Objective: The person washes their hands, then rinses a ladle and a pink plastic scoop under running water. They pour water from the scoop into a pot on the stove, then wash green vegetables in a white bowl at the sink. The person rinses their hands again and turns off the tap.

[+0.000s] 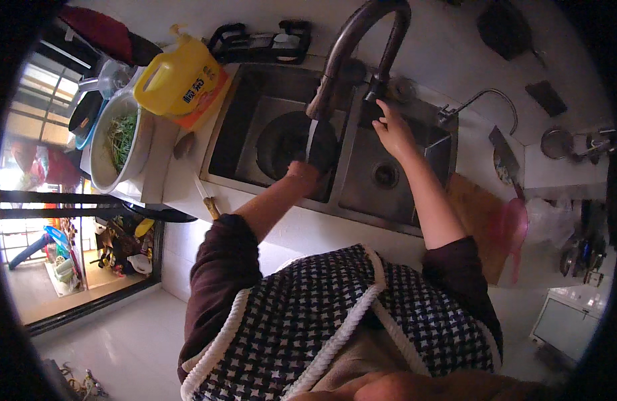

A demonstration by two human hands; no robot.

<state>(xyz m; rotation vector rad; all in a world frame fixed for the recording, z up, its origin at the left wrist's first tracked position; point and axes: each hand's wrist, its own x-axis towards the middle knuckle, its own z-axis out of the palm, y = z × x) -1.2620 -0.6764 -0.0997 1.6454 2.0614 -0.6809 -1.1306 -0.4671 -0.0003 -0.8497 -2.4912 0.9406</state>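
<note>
A dark round pan (278, 150) sits in the left basin of the steel double sink (333, 198). Water (312, 138) streams into it from the spout of the tall gooseneck faucet (333, 75). My left hand (303, 173) is at the pan's near side, just under the stream; its fingers are blurred and partly hidden, so I cannot tell if they grip the rim. Over the right basin, my right hand (392, 130) is raised with its fingers apart and nothing in it. Its index fingertip is at the faucet's base (374, 92), perhaps touching.
Left of the sink stand a yellow jug (180, 82) and a white bowl of greens (120, 145). A knife (206, 198) lies near the counter's front edge. On the right are a wooden cutting board (471, 220), a pink ladle (515, 220) and a small curved tap (489, 92).
</note>
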